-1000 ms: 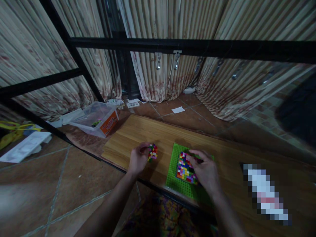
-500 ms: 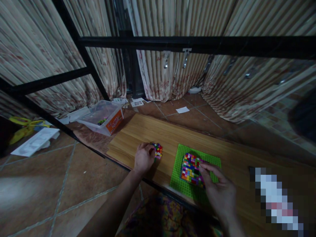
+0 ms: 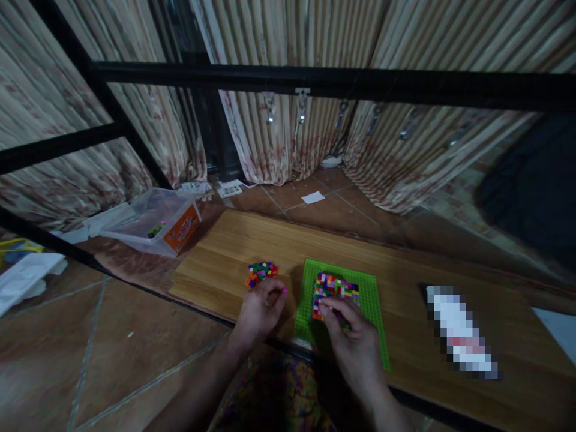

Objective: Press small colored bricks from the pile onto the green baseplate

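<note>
A green studded baseplate [image 3: 371,312] lies on the wooden board, carrying a block of tightly packed small coloured bricks [image 3: 335,285]. My right hand [image 3: 355,336] is over the front of that block, thumb and fingertips pinched together; whatever they hold is too small to make out. To the left, my left hand [image 3: 260,309] pinches a tiny pink brick [image 3: 284,291] between thumb and forefinger, just off the table surface. Right behind that hand sits a loose pile of mixed coloured bricks [image 3: 262,271]. Part of the packed block is hidden under my right hand.
A clear plastic box [image 3: 155,219] with an orange label and a few bricks inside stands at the board's left end. A blurred-out flat object [image 3: 461,330] lies right of the baseplate on the wooden board [image 3: 265,231]. A black metal frame [image 3: 315,78] crosses behind, before curtains.
My left hand has drawn back from the loose pile, a pink brick in its pinch. My right hand has shifted from the packed block's right side to its front. The view has turned right.
</note>
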`<action>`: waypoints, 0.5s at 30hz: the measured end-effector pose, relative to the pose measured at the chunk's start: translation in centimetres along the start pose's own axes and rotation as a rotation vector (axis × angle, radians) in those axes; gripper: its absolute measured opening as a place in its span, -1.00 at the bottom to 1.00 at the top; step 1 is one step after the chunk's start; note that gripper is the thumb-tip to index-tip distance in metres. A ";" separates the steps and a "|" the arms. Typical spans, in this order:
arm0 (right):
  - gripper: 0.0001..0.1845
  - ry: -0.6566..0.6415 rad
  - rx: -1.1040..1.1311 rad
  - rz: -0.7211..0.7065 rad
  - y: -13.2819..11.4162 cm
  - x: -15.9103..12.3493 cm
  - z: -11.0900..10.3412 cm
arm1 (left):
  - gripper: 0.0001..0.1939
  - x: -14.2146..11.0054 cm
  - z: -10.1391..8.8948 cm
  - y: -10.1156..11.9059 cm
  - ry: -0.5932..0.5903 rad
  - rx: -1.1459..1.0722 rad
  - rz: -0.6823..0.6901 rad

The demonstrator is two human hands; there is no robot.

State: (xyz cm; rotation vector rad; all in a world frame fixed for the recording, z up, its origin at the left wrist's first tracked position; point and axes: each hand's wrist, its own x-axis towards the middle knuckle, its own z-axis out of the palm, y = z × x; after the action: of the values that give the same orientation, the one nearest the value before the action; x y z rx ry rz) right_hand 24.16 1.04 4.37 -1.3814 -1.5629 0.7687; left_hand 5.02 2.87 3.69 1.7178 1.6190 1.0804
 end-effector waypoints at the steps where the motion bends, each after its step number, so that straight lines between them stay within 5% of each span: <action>1: -0.79 -0.024 -0.009 -0.005 -0.3 0.0 0.3 | -0.90 -0.4 0.3 0.5 -0.037 -0.049 -0.003; 15: -0.83 -0.155 0.088 0.027 -1.1 -0.3 0.7 | -0.94 -1.9 2.0 2.4 -0.190 -0.302 -0.024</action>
State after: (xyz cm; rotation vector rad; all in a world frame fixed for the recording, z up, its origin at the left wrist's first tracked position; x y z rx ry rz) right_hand 23.03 0.64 5.00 -1.3069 -1.6114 0.9694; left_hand 8.09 0.96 4.25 1.5461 1.2842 1.0540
